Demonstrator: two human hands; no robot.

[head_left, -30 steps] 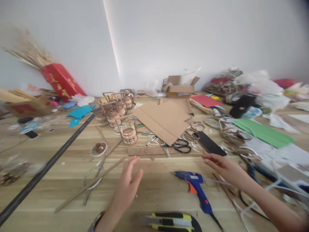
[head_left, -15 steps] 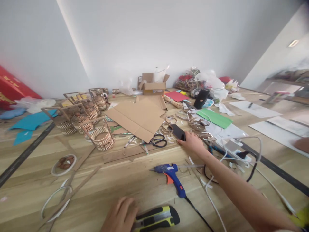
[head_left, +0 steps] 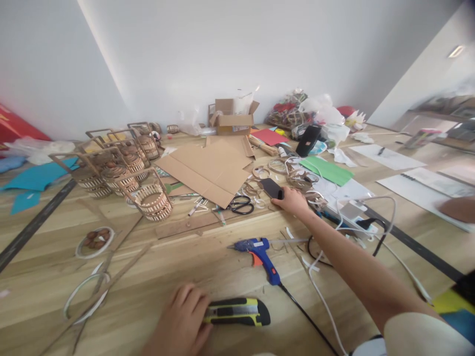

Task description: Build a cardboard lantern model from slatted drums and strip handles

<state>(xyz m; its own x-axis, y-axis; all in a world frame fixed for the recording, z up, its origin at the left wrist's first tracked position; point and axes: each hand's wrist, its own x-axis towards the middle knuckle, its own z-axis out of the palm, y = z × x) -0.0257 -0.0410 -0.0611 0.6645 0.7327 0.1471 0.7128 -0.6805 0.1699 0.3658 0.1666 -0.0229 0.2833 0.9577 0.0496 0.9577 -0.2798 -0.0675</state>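
My right hand (head_left: 293, 201) reaches far across the wooden table (head_left: 156, 277) and closes its fingers on the near end of a black phone (head_left: 271, 188) lying among bamboo rings. My left hand (head_left: 183, 321) rests at the table's near edge, fingers curled over the end of a yellow and black utility knife (head_left: 237, 312). A blue hot glue gun (head_left: 260, 249) lies between the two hands, its black cord running toward me.
Flat cardboard sheets (head_left: 211, 168), black scissors (head_left: 239, 203), small bamboo baskets (head_left: 150, 200) and a long wooden strip (head_left: 185, 226) lie in the middle. A white power strip (head_left: 352, 212) with cables sits right of my arm. Another person's hand (head_left: 458, 207) shows at far right.
The view swung right. My right hand went forward from above the glue gun to the black phone. My left hand drew back from mid-table onto the utility knife.
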